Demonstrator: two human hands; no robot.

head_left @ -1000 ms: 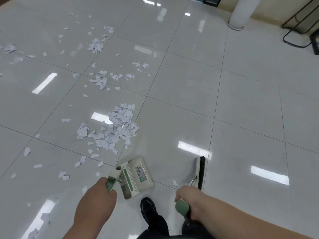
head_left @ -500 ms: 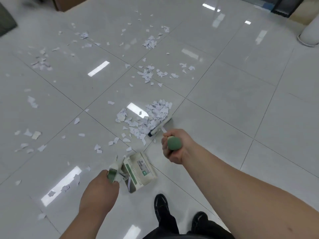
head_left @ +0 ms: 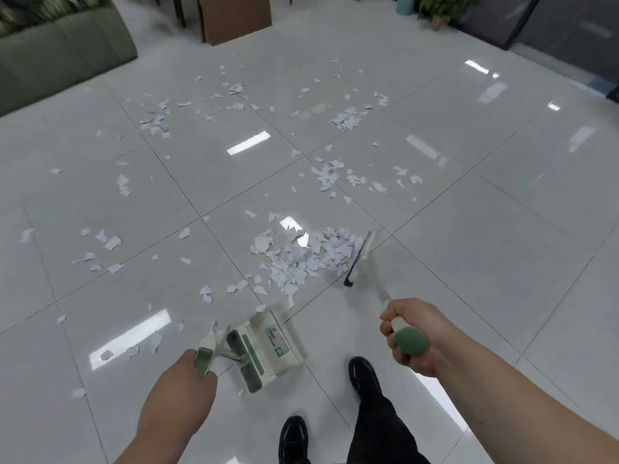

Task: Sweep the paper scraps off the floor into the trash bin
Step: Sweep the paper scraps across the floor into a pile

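White paper scraps lie all over the glossy tiled floor, with one dense pile (head_left: 308, 259) in the middle. My right hand (head_left: 410, 333) grips the green-tipped handle of a broom; its dark head (head_left: 360, 259) rests on the floor against the pile's right edge. My left hand (head_left: 181, 383) holds the green handle of a cream dustpan (head_left: 268, 346), which stands on the floor just below the pile, its mouth facing the scraps. Smaller clusters (head_left: 330, 175) lie farther out. No trash bin is in view.
A green sofa (head_left: 57, 51) stands at the far left and a brown cardboard box (head_left: 234, 16) at the top centre. Potted plants (head_left: 438, 6) and a dark glass partition (head_left: 569, 28) are at the top right. My black shoes (head_left: 363, 375) are just behind the dustpan.
The view has swung left and up, revealing the sofa and box. My right hand has drawn back toward me, and the broom head now sits at the pile's right edge.
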